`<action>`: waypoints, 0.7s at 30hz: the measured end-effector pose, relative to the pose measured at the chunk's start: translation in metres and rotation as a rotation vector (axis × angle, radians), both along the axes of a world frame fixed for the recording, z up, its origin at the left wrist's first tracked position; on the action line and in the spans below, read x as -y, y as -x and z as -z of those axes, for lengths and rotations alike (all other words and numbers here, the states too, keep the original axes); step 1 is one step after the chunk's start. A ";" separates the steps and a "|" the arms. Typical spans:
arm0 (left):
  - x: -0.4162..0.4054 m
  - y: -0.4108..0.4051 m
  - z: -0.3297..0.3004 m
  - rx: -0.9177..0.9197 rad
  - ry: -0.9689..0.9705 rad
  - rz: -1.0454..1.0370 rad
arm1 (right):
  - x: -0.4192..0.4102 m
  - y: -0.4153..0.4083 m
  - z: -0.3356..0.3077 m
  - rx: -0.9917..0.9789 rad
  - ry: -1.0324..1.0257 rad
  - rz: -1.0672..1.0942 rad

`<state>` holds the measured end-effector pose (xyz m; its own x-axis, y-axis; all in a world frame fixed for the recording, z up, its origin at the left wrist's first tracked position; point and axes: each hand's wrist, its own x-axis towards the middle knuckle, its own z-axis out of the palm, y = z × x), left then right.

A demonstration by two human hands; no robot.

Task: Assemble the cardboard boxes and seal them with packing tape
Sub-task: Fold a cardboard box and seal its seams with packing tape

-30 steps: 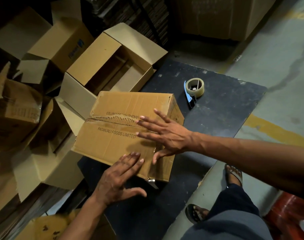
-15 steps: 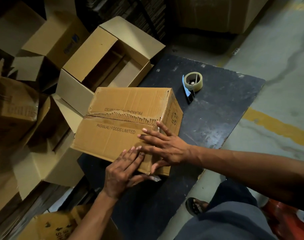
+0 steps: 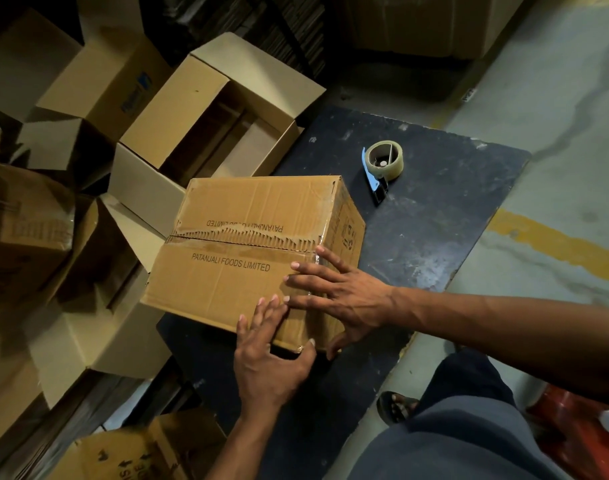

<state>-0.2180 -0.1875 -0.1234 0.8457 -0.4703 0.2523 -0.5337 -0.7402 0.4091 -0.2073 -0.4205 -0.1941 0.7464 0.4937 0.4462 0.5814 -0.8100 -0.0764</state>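
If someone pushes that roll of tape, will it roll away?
Probably not. The tape roll lies flat on the dark board, and its dispenser handle would likely stop it. It looks light, so it would probably just slide.

Closed box [image 3: 247, 258] on board [image 3: 434, 237], tape dispenser [image 3: 382, 168] behind it, right

Both hands pressing flat on a closed brown cardboard box [image 3: 247, 258], left hand [image 3: 266, 355], right hand [image 3: 334, 292], clear tape dispenser [image 3: 382, 164] lying beyond on a dark board [image 3: 434, 220]
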 end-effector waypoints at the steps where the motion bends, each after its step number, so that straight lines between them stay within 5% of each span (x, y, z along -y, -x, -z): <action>1: 0.003 0.002 0.000 -0.003 0.012 -0.023 | -0.002 0.001 0.000 0.004 -0.025 0.003; 21: -0.034 -0.028 0.009 0.295 -0.165 0.356 | -0.026 0.002 0.004 0.093 -0.356 0.092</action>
<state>-0.1901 -0.1530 -0.1321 0.5287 -0.7712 0.3547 -0.8410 -0.5326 0.0953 -0.2091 -0.3949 -0.1976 0.7285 0.2288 0.6457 0.5255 -0.7913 -0.3125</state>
